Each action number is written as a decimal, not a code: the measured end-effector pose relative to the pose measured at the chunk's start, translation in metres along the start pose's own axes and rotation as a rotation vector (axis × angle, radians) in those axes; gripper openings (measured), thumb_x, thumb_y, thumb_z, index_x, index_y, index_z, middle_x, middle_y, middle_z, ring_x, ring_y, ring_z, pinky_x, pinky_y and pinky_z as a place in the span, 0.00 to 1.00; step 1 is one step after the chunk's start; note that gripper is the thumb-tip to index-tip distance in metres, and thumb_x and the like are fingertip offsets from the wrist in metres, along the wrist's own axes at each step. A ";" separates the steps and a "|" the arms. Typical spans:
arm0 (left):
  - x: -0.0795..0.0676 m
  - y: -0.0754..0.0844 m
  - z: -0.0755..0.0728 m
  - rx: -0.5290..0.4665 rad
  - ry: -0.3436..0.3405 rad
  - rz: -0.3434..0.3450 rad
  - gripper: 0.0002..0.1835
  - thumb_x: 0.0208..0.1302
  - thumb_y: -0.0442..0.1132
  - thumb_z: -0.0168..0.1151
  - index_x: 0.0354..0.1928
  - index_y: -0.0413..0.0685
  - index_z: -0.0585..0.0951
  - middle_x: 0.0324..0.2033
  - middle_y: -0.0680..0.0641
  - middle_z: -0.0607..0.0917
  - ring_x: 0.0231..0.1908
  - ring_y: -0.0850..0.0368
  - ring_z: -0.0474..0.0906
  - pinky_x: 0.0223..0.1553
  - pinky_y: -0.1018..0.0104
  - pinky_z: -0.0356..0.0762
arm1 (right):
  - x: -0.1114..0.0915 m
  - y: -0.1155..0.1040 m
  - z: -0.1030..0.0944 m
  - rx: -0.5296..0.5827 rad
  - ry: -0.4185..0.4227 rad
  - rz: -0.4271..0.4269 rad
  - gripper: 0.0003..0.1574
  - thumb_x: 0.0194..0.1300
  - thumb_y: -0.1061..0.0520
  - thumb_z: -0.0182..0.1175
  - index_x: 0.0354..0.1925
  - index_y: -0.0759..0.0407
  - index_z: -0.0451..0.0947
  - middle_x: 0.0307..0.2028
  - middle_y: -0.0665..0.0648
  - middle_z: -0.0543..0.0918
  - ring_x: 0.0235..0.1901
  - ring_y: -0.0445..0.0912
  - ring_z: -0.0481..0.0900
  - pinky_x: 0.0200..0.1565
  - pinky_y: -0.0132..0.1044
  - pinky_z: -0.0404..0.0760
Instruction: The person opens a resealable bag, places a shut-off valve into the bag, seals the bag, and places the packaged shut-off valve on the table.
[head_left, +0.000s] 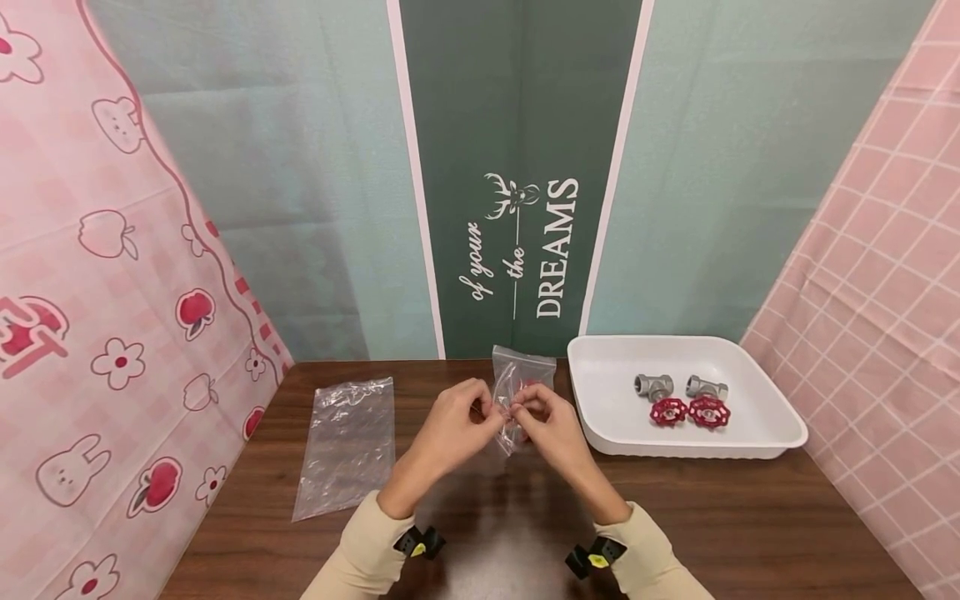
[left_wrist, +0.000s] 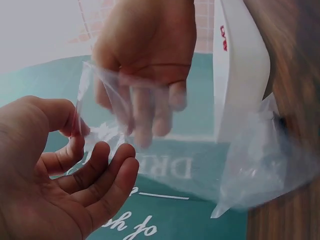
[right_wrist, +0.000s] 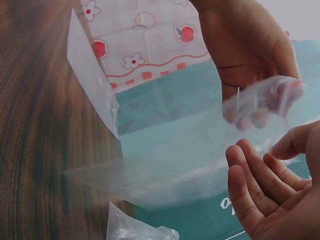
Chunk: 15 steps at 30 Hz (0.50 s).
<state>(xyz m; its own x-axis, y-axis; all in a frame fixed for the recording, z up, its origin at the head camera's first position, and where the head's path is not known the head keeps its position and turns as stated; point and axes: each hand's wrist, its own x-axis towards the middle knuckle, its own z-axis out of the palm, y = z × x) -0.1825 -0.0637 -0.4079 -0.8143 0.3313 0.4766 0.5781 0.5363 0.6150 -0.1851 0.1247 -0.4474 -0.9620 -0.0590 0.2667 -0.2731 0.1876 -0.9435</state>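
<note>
Between my two hands a thin clear zip bag (left_wrist: 192, 117) is stretched, its mouth toward me and its body blurred. My left hand (head_left: 455, 423) pinches one side of its top edge with thumb and forefinger, the other fingers loosely bent. The right hand (head_left: 553, 427) pinches the opposite side the same way. Behind the hands, on the wooden table (head_left: 495, 517), another clear zip bag (head_left: 525, 365) lies with something red showing through; the hands partly hide it. In the left wrist view that filled bag (left_wrist: 250, 172) stands beside the tray.
To the right, a white tray (head_left: 757, 446) holds two metal valves with red handwheels, one valve (head_left: 667, 400) left of the other valve (head_left: 708, 402). A flat clear bag (head_left: 347, 454) lies at the left of the table. Printed cloths hang behind and along both sides.
</note>
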 end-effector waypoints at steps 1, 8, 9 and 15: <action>0.000 0.000 -0.002 0.001 0.003 -0.015 0.11 0.59 0.32 0.66 0.27 0.52 0.73 0.25 0.55 0.76 0.27 0.65 0.73 0.31 0.72 0.73 | 0.000 0.000 0.000 0.008 0.002 0.008 0.03 0.71 0.68 0.63 0.43 0.67 0.80 0.34 0.65 0.89 0.22 0.42 0.81 0.25 0.39 0.85; 0.000 -0.005 -0.002 -0.022 0.018 -0.025 0.12 0.61 0.28 0.63 0.38 0.48 0.70 0.22 0.56 0.75 0.23 0.67 0.69 0.27 0.73 0.68 | 0.000 -0.003 -0.003 0.032 0.005 0.033 0.14 0.66 0.74 0.57 0.50 0.68 0.76 0.26 0.56 0.85 0.19 0.43 0.79 0.24 0.37 0.83; 0.000 -0.007 -0.001 -0.023 0.010 -0.009 0.12 0.62 0.27 0.63 0.40 0.48 0.72 0.22 0.56 0.75 0.23 0.68 0.68 0.27 0.73 0.67 | 0.000 -0.004 -0.003 0.031 0.001 0.038 0.15 0.65 0.73 0.57 0.51 0.68 0.75 0.25 0.54 0.84 0.18 0.42 0.78 0.24 0.35 0.81; -0.001 -0.012 0.010 -0.020 -0.087 0.077 0.15 0.67 0.26 0.60 0.50 0.49 0.86 0.22 0.56 0.72 0.22 0.69 0.63 0.28 0.74 0.65 | 0.000 -0.004 -0.006 -0.038 -0.051 0.047 0.14 0.70 0.66 0.65 0.51 0.66 0.76 0.20 0.49 0.77 0.15 0.40 0.71 0.22 0.31 0.72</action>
<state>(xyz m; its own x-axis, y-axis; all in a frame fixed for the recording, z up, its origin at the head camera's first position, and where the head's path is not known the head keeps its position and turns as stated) -0.1895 -0.0624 -0.4221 -0.7683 0.4377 0.4671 0.6394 0.4914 0.5913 -0.1837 0.1300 -0.4424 -0.9725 -0.0990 0.2110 -0.2285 0.2286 -0.9463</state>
